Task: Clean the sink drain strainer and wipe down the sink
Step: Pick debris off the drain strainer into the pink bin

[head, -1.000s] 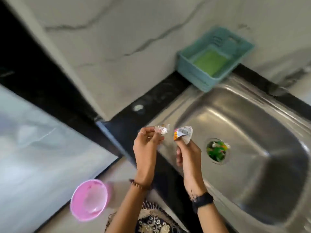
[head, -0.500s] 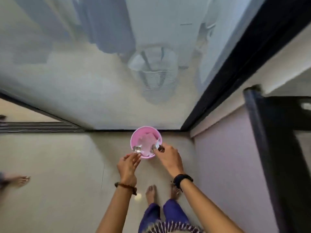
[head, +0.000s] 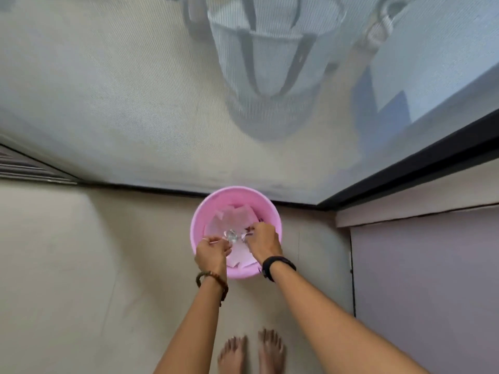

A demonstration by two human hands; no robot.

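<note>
A pink waste bin [head: 200,211] stands on the floor against the screened door, with paper scraps inside. Both my hands are over its mouth. My left hand [head: 212,252] pinches a small crumpled silvery wrapper [head: 231,235] at its fingertips. My right hand [head: 263,242] is closed around another small wrapper piece [head: 248,233], of which only an edge shows. The sink and its drain strainer are out of view.
A mesh screen door [head: 135,103] with a dark frame [head: 405,171] rises behind the bin. A grey cabinet side [head: 432,279] stands at the right. My bare feet [head: 251,352] are on the beige floor [head: 67,265] below the bin.
I turned from the sink to the floor bin. Both hands, holding wrapper scraps, moved down from over the counter to inside the bin's mouth, and the view has come closer to the bin.
</note>
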